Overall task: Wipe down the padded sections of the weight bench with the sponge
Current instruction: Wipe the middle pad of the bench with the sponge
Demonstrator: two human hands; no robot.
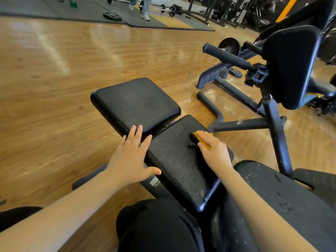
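The black weight bench runs away from me in two padded sections: a far pad point(134, 102) and a near pad point(180, 166) with a narrow gap between them. My right hand point(214, 151) grips a yellow sponge point(201, 138) with a dark scrubbing face, pressing it onto the right side of the near pad. My left hand point(131, 157) lies flat with fingers spread over the left edge of the bench, its fingertips on the near end of the far pad. My knee in black trousers point(160, 226) is at the near pad's front end.
A second machine with an upright black pad point(291, 68), dark steel frame tubes point(241, 122) and a handle bar point(227, 57) stands close on the right. Another worn black pad point(283, 193) lies at my right. Wooden floor stretches left. A person's legs point(145, 6), weight plates and a barbell are far back.
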